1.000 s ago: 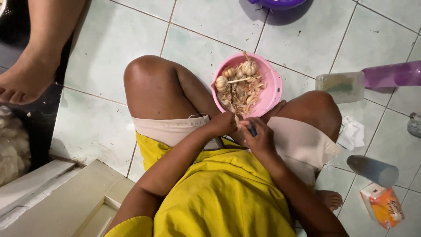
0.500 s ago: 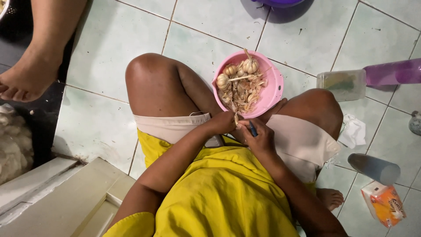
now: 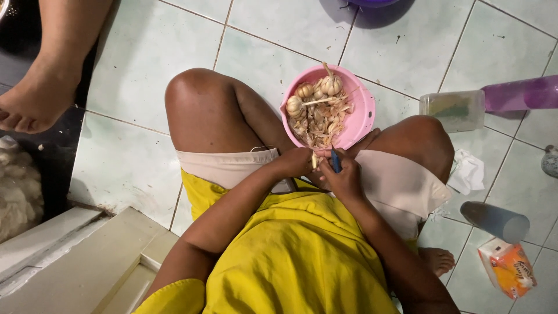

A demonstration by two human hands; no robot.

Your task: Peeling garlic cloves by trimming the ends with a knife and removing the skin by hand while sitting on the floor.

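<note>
- Little has shifted since a second ago: both hands stay together over the lap, just below the pink bowl (image 3: 363,113).
- Left hand (image 3: 296,163) pinches a pale garlic clove (image 3: 314,160); right hand (image 3: 344,177) is closed around a blue-handled knife (image 3: 335,161) beside it.
- Small, light and firm, the clove likely slips under papery skin; gripping its sides looks safest.
- More garlic bulbs (image 3: 331,85) fill the bowl on the tiled floor (image 3: 139,87).

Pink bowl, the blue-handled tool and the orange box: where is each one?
pink bowl (image 3: 365,110): head view, bare inner wall on its right side.
blue-handled tool (image 3: 335,161): head view, blue handle showing above the right hand (image 3: 344,180).
orange box (image 3: 507,267): head view, middle of its top face.
</note>
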